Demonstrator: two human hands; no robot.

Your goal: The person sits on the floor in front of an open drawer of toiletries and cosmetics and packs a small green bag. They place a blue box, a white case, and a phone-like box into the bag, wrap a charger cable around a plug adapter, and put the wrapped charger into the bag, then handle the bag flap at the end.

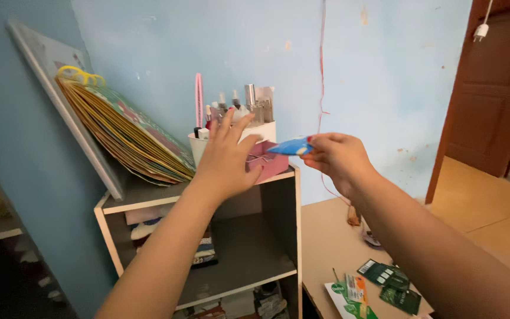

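My right hand [336, 157] pinches a small blue packet [291, 146] between thumb and fingers, holding it out in front of the shelf top. My left hand [226, 157] is raised with fingers spread, reaching over a pink box [271, 163] that sits on top of the wooden shelf unit [149, 198]; whether it touches the box I cannot tell. Just behind the hand stands a white organizer cup [264, 130] filled with several tubes and bottles.
A stack of flat patterned boards [126, 134] with a yellow ring on top leans against a white board on the shelf's left. A low table [332, 236] at right carries green packets [392, 285]. A brown door [491, 94] stands far right.
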